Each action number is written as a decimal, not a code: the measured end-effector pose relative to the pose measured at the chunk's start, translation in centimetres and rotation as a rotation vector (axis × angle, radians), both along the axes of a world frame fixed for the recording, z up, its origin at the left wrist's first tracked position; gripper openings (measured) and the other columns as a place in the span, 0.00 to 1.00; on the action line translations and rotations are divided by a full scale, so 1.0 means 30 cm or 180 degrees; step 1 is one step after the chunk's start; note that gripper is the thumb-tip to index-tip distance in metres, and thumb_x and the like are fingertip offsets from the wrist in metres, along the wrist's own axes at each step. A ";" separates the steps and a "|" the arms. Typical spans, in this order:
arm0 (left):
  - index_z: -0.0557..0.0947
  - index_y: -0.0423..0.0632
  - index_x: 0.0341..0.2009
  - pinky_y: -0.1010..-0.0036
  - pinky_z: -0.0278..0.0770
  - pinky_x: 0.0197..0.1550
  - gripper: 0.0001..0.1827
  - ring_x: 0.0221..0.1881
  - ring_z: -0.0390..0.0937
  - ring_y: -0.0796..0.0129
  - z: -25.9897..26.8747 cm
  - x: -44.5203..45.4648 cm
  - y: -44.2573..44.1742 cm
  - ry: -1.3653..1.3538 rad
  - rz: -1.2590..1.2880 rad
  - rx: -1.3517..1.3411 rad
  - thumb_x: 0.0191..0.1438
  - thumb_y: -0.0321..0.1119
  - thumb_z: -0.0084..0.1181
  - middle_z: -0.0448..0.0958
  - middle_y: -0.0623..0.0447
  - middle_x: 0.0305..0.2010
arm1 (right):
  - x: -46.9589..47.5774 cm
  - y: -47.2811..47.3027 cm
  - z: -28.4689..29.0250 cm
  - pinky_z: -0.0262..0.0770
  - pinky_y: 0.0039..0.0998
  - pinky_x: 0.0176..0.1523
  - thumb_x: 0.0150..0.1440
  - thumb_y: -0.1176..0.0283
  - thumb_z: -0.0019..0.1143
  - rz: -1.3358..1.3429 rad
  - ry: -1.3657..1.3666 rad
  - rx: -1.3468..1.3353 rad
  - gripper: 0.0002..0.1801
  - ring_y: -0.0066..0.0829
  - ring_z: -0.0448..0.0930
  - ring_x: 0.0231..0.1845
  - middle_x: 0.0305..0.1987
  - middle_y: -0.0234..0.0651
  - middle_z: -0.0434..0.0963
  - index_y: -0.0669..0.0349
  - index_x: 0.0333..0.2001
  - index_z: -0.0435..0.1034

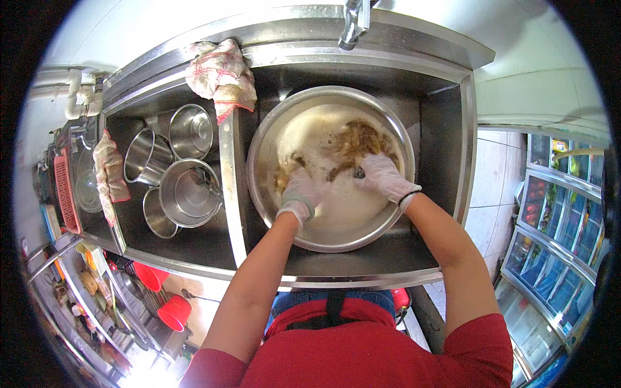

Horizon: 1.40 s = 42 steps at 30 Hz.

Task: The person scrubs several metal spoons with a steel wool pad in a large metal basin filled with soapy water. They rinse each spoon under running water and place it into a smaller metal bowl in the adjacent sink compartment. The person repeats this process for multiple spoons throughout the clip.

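A large round metal basin (335, 246) stands in the right-hand sink bay, filled with cloudy, foamy liquid. Brown matter (361, 138) floats in its upper right part, and a smaller brown patch lies at the left. In a thin whitish glove, my left hand (301, 194) dips into the liquid at the left; its fingertips are hidden beside the brown patch. My right hand (383, 177), gloved likewise and with a dark band at the wrist, is at the edge of the larger brown mass. Something small and dark shows at its fingers. Whether either hand grips anything is not visible.
Several metal pots (190, 193) stand in the left bay. A red-checked cloth (220, 72) hangs over the divider (233, 194), another cloth (110, 167) over the left partition. The faucet (353, 29) juts above the basin's far side. A pink plastic basket (66, 191) is at the far left.
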<state>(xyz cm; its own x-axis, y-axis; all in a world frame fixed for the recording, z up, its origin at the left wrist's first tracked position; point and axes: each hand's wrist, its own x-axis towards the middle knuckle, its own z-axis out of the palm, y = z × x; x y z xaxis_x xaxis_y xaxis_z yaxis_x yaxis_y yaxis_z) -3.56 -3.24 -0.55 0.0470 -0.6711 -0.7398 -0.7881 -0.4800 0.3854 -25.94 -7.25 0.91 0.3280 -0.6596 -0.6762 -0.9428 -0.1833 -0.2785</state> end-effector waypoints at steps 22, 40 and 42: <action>0.85 0.48 0.49 0.60 0.73 0.50 0.31 0.45 0.79 0.50 0.101 0.140 0.009 0.1095 -0.0998 0.0226 0.47 0.58 0.65 0.82 0.43 0.42 | 0.102 0.116 0.161 0.74 0.31 0.50 0.40 0.54 0.67 -0.0891 -0.0783 0.1897 0.36 0.39 0.81 0.43 0.41 0.47 0.82 0.59 0.54 0.74; 0.78 0.49 0.53 0.68 0.82 0.39 0.18 0.36 0.80 0.67 0.008 0.001 0.099 0.3498 0.2930 0.0664 0.61 0.41 0.60 0.82 0.52 0.43 | 0.138 0.217 0.131 0.75 0.30 0.47 0.44 0.60 0.71 -0.2380 -0.2021 0.1958 0.33 0.28 0.79 0.40 0.38 0.39 0.82 0.65 0.52 0.73; 0.78 0.49 0.52 0.69 0.81 0.35 0.17 0.31 0.78 0.69 -0.016 0.046 0.089 0.3050 0.2839 0.0926 0.62 0.42 0.59 0.82 0.53 0.39 | 0.111 0.194 0.133 0.75 0.35 0.52 0.47 0.58 0.69 -0.2167 -0.1824 0.1695 0.35 0.35 0.80 0.44 0.43 0.42 0.81 0.62 0.57 0.69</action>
<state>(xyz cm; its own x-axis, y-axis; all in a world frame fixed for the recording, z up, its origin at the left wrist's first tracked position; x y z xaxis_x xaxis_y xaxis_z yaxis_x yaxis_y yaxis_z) -2.19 -0.57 -1.04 -0.2306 -0.4967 -0.8367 0.3563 -0.8433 0.4024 -22.60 -1.43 4.89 0.3623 -0.4872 -0.7946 -0.5012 0.6169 -0.6068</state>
